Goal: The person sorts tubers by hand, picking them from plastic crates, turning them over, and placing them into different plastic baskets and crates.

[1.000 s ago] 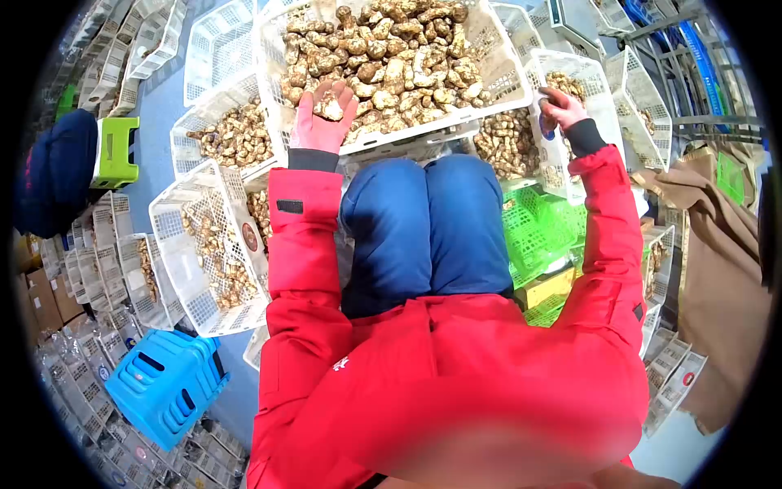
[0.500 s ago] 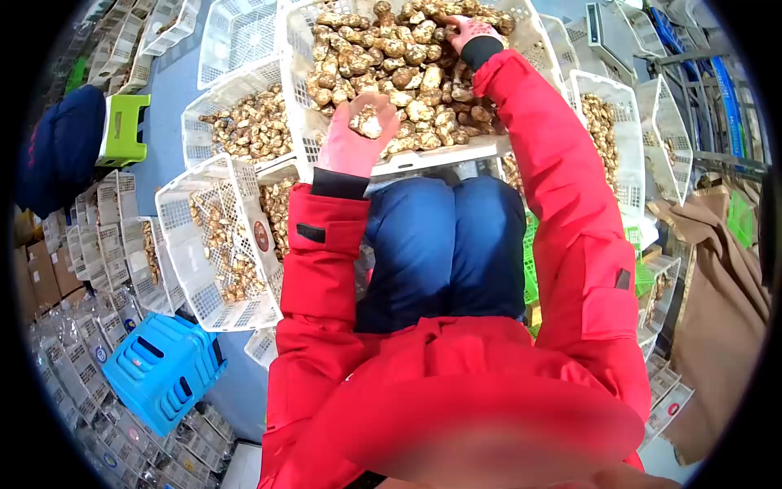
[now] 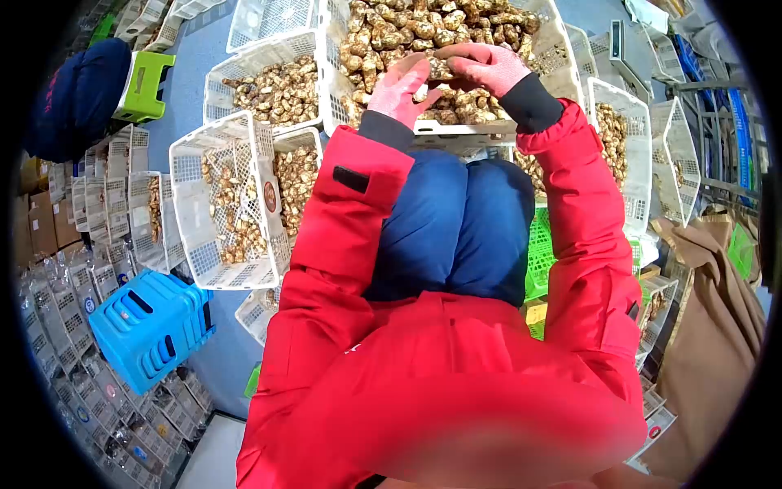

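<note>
Both my gloved hands are close together over a large white crate [image 3: 332,69] heaped with brown-and-cream mushrooms [image 3: 383,37]. My left hand [image 3: 401,88] is curled, with a pale mushroom [image 3: 421,93] partly visible between thumb and fingers. My right hand [image 3: 489,69] reaches in from the right, its fingers bent round a brownish mushroom [image 3: 441,70] at the gap between the hands. The fingers partly hide both pieces. The crate's near edge lies just beyond my knees.
On the left stand smaller crates of mushrooms: a back one [image 3: 281,94] and a tilted one [image 3: 232,204]. Another mushroom crate [image 3: 619,147] is at the right. A blue plastic stool [image 3: 151,326] and a green stool [image 3: 147,85] stand left. Brown cloth [image 3: 709,326] hangs right.
My right hand has come back from the far side of the heap toward my left hand. My left hand has turned from palm-up to face it. The view has shifted.
</note>
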The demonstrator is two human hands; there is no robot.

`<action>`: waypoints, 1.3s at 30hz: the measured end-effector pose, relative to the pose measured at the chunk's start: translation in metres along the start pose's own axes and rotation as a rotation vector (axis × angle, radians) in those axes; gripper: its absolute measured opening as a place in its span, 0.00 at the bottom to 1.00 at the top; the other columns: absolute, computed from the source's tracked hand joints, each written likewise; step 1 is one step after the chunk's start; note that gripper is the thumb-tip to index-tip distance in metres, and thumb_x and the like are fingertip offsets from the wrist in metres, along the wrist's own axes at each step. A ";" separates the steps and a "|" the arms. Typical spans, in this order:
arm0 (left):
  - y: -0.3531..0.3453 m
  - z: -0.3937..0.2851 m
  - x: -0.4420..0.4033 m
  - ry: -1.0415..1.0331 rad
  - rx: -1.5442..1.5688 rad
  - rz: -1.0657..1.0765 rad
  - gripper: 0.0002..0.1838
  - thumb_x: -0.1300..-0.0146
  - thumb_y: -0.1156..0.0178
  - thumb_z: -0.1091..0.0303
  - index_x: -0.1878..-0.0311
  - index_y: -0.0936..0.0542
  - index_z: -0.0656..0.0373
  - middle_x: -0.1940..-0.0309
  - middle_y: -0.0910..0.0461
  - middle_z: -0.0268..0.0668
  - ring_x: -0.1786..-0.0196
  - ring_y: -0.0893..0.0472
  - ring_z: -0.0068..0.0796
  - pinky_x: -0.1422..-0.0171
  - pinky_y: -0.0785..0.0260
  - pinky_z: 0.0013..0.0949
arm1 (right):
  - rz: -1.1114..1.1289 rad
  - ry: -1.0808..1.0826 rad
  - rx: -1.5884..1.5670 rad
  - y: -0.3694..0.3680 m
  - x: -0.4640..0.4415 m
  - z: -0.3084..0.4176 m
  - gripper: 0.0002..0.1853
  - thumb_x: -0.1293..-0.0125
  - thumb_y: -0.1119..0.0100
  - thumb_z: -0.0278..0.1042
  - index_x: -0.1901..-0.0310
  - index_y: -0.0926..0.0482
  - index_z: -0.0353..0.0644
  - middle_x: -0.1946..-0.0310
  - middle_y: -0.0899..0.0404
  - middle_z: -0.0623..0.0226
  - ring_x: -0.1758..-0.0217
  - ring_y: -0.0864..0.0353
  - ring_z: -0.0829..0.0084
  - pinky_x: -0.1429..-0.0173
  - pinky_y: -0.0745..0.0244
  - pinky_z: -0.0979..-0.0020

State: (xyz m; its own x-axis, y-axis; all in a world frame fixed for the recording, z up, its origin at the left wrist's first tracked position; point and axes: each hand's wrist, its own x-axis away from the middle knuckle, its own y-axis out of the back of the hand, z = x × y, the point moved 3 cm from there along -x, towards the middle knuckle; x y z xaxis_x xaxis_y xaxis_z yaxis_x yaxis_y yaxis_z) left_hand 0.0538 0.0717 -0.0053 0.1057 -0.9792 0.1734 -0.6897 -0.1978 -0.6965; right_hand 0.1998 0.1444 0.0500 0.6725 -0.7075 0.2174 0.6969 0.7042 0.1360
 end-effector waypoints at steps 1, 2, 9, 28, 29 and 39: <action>-0.003 0.000 0.001 -0.028 -0.042 0.005 0.18 0.44 0.43 0.69 0.49 0.30 0.56 0.54 0.28 0.36 0.56 0.27 0.31 0.51 0.32 0.38 | -0.046 0.036 0.032 -0.001 0.003 0.007 0.18 0.39 0.48 0.39 0.49 0.28 0.41 0.68 0.24 0.71 0.63 0.24 0.81 0.58 0.29 0.79; -0.007 -0.001 0.005 0.147 0.100 -0.103 0.17 0.43 0.44 0.68 0.49 0.30 0.56 0.55 0.28 0.37 0.57 0.27 0.32 0.53 0.31 0.36 | -0.092 0.071 0.062 -0.001 0.007 0.013 0.17 0.39 0.48 0.38 0.49 0.28 0.41 0.68 0.25 0.71 0.62 0.25 0.82 0.57 0.30 0.80; 0.004 0.022 -0.009 0.309 0.595 -0.100 0.11 0.40 0.47 0.66 0.55 0.30 0.57 0.58 0.28 0.37 0.57 0.28 0.30 0.57 0.30 0.34 | -0.132 0.364 -0.347 -0.019 -0.003 -0.010 0.29 0.44 0.44 0.27 0.40 0.40 0.38 0.48 0.31 0.64 0.51 0.30 0.78 0.49 0.34 0.78; 0.012 -0.004 0.002 0.253 0.359 -0.049 0.11 0.37 0.52 0.65 0.53 0.30 0.59 0.57 0.28 0.37 0.58 0.28 0.32 0.53 0.31 0.36 | -0.049 0.281 -0.663 -0.033 -0.004 0.007 0.30 0.44 0.44 0.35 0.42 0.41 0.33 0.56 0.27 0.63 0.52 0.29 0.76 0.45 0.36 0.73; 0.018 -0.008 -0.001 0.201 0.284 -0.028 0.11 0.37 0.52 0.65 0.54 0.30 0.60 0.58 0.28 0.38 0.57 0.28 0.32 0.53 0.31 0.35 | -0.089 0.249 -0.635 -0.026 -0.007 -0.004 0.26 0.41 0.47 0.34 0.42 0.39 0.35 0.53 0.27 0.60 0.49 0.30 0.71 0.44 0.35 0.72; 0.063 0.003 -0.020 -0.032 0.007 -0.038 0.13 0.35 0.56 0.64 0.53 0.34 0.64 0.57 0.30 0.44 0.54 0.28 0.39 0.49 0.33 0.42 | -0.004 0.281 -0.791 -0.025 -0.008 -0.014 0.32 0.41 0.45 0.39 0.39 0.47 0.34 0.47 0.34 0.53 0.46 0.32 0.67 0.41 0.37 0.64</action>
State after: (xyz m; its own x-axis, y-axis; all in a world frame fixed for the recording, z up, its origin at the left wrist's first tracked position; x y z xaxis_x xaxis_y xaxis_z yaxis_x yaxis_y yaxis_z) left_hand 0.0106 0.0788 -0.0543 0.1546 -0.9719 0.1775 -0.6797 -0.2350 -0.6948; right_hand 0.1802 0.1313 0.0310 0.6337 -0.7723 -0.0449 0.5983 0.5261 -0.6044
